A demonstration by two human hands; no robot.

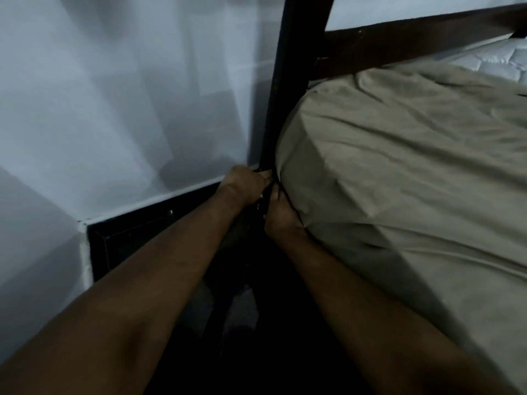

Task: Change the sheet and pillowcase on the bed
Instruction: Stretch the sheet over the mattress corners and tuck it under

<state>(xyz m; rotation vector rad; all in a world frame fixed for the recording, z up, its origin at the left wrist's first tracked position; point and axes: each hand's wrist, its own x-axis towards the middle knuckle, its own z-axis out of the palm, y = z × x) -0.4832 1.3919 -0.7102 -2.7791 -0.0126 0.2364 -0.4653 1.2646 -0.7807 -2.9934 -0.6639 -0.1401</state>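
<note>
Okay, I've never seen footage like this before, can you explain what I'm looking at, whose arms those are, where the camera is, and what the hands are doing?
There is no machine here. The single picture comes from a wide-angle camera worn on a person's head, looking forward and down, so the two bare arms reaching in from the bottom are the wearer's own.

On the right is a mattress mostly covered by a beige sheet; a bare quilted white patch shows at the far top right. A dark bed post stands at the mattress corner, with a pale wall behind it.

The left hand and right hand meet at that corner, low beside the post, fingers curled at the sheet's edge. They seem to be working the sheet around the corner; the exact grip is too dark to see.
</note>
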